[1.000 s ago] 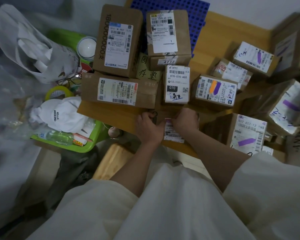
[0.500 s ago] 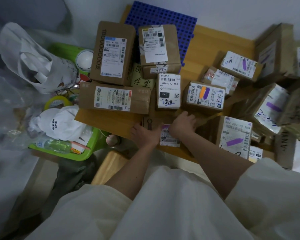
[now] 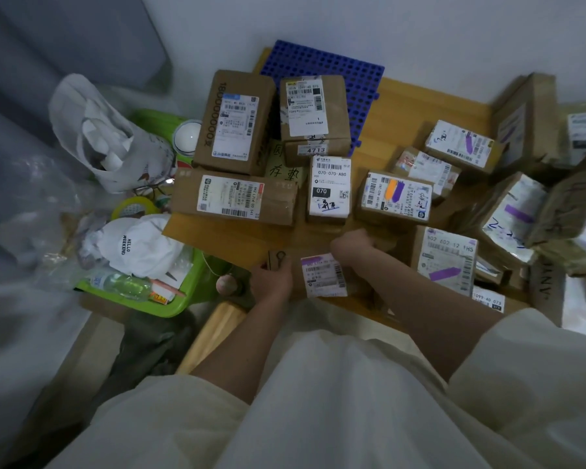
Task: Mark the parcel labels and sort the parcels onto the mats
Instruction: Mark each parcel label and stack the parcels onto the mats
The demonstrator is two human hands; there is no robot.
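Many parcels on the left, like the long brown box (image 3: 234, 197), have no mark yet. The left hand (image 3: 273, 278) holds the small parcel (image 3: 323, 275) by its side; its purple-marked label faces up, long side pointing away. The right hand (image 3: 352, 242) reaches past; its grip is hidden. Parcels further right already have purple marks.
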